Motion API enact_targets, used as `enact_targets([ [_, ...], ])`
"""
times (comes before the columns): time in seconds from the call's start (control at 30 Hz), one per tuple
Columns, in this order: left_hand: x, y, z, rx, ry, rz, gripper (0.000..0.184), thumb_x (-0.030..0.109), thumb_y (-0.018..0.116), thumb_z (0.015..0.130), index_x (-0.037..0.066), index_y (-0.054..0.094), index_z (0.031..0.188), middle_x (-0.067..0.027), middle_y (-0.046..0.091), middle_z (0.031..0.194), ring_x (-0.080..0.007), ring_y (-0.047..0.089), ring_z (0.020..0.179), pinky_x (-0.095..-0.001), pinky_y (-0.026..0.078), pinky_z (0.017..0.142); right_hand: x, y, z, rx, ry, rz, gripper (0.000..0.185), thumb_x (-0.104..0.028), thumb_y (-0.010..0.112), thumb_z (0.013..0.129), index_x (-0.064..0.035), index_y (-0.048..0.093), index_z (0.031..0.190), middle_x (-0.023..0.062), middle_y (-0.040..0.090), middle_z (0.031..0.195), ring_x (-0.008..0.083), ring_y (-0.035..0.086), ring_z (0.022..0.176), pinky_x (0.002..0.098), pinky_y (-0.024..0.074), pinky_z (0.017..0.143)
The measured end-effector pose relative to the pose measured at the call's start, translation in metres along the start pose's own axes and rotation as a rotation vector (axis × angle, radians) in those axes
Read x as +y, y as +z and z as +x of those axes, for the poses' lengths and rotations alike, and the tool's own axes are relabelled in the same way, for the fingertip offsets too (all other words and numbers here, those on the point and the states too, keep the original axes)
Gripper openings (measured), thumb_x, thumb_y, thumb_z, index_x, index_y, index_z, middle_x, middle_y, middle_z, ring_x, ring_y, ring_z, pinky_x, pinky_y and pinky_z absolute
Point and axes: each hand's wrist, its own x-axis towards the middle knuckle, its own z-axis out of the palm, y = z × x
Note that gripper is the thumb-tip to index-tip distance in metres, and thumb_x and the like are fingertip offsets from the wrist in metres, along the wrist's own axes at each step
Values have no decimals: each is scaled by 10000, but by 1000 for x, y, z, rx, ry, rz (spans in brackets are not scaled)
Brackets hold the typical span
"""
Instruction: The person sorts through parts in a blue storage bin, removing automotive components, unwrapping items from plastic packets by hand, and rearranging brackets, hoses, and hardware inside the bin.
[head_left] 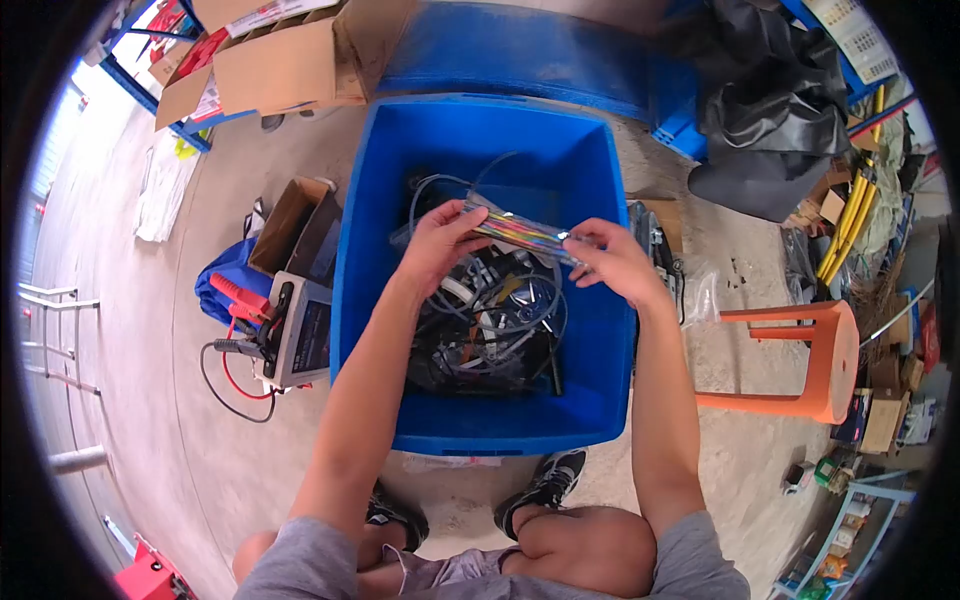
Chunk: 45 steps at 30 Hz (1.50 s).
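Packet [520, 234] of thin coloured strands is stretched between the two hands, above the open blue bin [510, 422]. The left hand [440, 245] pinches one end between thumb and fingers; the right hand [615, 265] holds the other end the same way, so both are closed on it. The likeliest trouble is a slip: the film looks slick, and a loose pinch could let the packet drop into the jumble. A hard pull from both ends might split the film and scatter the strands (whether either end is open, I cannot tell). The coiled tube [437, 178] below could snag a finger or the packet if the hands dip, since its loops rise over the heap.

The film is clear, crinkled and shiny, catching white glints; the strands inside lie lengthwise, straight and slim, in yellow, red, green and blue. The bin is smooth, stiff plastic with rounded corners and a broad rim. Its clutter [480, 350] mixes dark, pale and see-through pieces, hard to tell apart. Around it, the floor [240, 480] is dull and scuffed, and the stool [838, 360] is glossy orange plastic.
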Motion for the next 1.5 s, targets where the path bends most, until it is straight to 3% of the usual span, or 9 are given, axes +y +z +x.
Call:
enact_targets([
  [0.23, 18, 46, -24, -89, 258, 238, 173, 168, 727, 992, 34, 715, 1102, -57, 742, 1065, -131, 710, 974, -321, 603, 867, 22, -32, -26, 152, -310, 254, 154, -155, 774, 961, -24, 725, 1025, 1, 684, 803, 56, 610, 671, 228, 489, 575],
  [0.7, -20, 75, -32, -37, 409, 298, 195, 158, 704, 1007, -13, 724, 1101, -82, 767, 969, -134, 719, 856, -302, 588, 795, 46, -57, -62, 448, -387, 313, 193, -133, 800, 935, -11, 738, 1071, 19, 717, 808, 68, 608, 644, 241, 509, 578],
  [0.87, -24, 71, -33, -62, 271, 334, 212, 202, 665, 1034, 8, 707, 1109, -121, 778, 988, -192, 745, 888, -331, 584, 836, 125, -82, -113, 658, -235, 690, 155, -133, 722, 992, -2, 711, 1074, 44, 697, 887, 118, 649, 755, 268, 542, 656],
  [1.03, -43, 105, -41, -298, 70, 380, 325, 235, 611, 1067, -36, 676, 1234, -180, 760, 1122, -264, 748, 1029, -384, 595, 913, 246, -7, -125, 877, 58, 1103, 92, -128, 732, 983, -53, 711, 1033, 26, 700, 929, 143, 670, 810, 289, 606, 727],
  [1.23, -43, 48, -7, 72, 62, 428, 504, 374, 558, 1087, -9, 579, 1413, -162, 705, 1269, -260, 662, 1218, -399, 500, 1076, 294, 11, -100, 896, 155, 738, 329, -305, 759, 974, -56, 684, 1175, 66, 726, 856, 133, 659, 653, 259, 501, 557],
  [1.3, -52, -25, 16, 317, 114, 532, 484, 325, 555, 1083, 0, 556, 1442, -167, 682, 1313, -255, 639, 1247, -394, 487, 1071, 254, 19, -115, 892, 55, 720, 599, -188, 733, 992, -19, 430, 1479, 124, 693, 1053, 214, 716, 941, 316, 596, 729],
  [1.33, -58, -56, 20, 333, 124, 542, 484, 325, 555, 1083, 0, 556, 1442, -167, 682, 1313, -255, 639, 1247, -394, 487, 1071, 235, 20, -123, 898, 101, 505, 671, -156, 728, 985, 10, 359, 1520, 200, 606, 1296, 273, 705, 1049, 342, 607, 784],
  [1.4, -69, -103, 24, 587, 87, 853, 432, 256, 576, 1024, -17, 607, 1357, -170, 714, 1221, -279, 670, 1120, -384, 493, 980, 267, 17, -131, 855, 55, 156, 725, -192, 758, 945, 12, 371, 1523, 265, 458, 1447, 356, 608, 1219, 431, 538, 973],
  [1.5, -71, -137, 23, 545, -176, 827, 472, 312, 574, 1011, 1, 600, 1365, -135, 668, 1221, -254, 617, 1057, -381, 470, 917, 229, 7, -141, 823, 99, -121, 730, -201, 771, 920, 8, 403, 1515, 283, 364, 1529, 424, 463, 1368, 491, 418, 1128],
])
